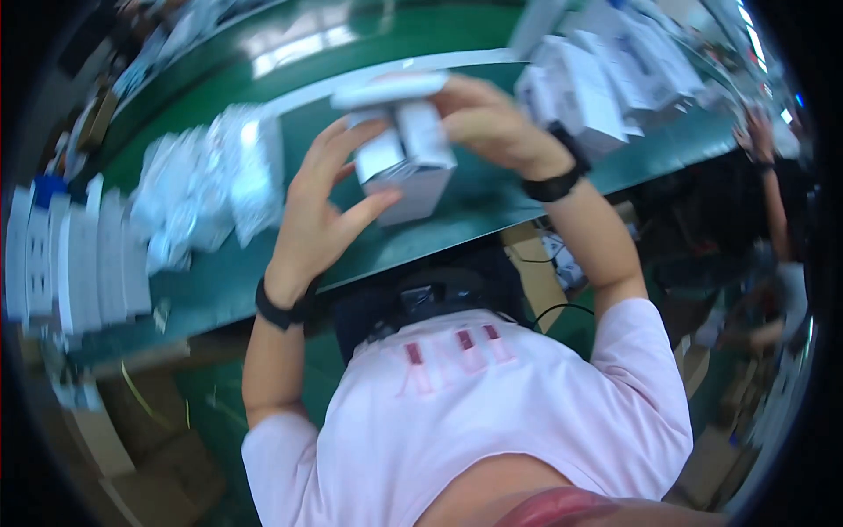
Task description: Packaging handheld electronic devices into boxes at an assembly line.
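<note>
A small white cardboard box (413, 195) stands on the green workbench in front of me, its top end partly unfolded. My left hand (320, 206) grips it from the left side, thumb across the near face and fingers over the upper edge. Above the box's opening is a flat white piece (386, 90), which looks like its lid flap; blur keeps me from telling whether it is joined on. My right hand (487, 123) holds that piece at its right end, with the fingertips partly hidden behind it. Both hands are closed.
Clear plastic bags (211, 180) lie in a heap left of the box. Flat white boxes (79, 259) stand in a row at the far left. Taller white boxes (584, 92) stand at the back right. Another person's hand (760, 132) shows at the far right. The green bench (215, 294) ends close to me.
</note>
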The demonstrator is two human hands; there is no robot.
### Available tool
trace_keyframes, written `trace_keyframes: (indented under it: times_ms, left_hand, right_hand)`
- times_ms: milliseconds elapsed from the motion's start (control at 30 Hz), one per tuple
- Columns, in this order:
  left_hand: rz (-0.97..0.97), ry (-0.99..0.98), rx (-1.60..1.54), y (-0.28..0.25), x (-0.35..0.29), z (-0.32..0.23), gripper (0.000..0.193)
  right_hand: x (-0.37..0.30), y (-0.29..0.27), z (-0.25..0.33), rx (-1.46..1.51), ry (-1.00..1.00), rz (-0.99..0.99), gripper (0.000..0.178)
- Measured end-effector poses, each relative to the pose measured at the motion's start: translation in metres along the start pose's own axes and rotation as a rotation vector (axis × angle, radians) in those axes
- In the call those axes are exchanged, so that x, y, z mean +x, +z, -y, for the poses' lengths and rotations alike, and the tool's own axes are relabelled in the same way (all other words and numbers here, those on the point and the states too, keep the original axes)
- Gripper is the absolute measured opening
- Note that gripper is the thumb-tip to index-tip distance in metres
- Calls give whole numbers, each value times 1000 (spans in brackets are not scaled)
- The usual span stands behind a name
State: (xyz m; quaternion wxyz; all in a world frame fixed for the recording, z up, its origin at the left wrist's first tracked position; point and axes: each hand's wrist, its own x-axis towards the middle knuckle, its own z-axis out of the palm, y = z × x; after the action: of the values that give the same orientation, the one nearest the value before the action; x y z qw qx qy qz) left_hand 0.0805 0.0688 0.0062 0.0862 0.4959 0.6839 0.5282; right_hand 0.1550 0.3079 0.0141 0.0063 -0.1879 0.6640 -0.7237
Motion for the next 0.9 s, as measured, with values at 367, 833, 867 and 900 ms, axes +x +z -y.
trace_keyframes:
  times_ms: [367,833,867,900]
  left_hand:
    - [-68,78,-139,11,1,21,73]
    - [-105,77,-163,21,-4,17,84]
    - [-123,60,-175,23,-5,12,85]
    - [-124,59,-174,27,-4,12,85]
  right_hand:
    - [-13,24,30,-851,-346,-16,42]
    - [-20,35,32,-887,-318,-57,33]
    - [-19,39,33,-846,-298,-90,32]
    - [-17,41,33,-803,-277,-122,31]
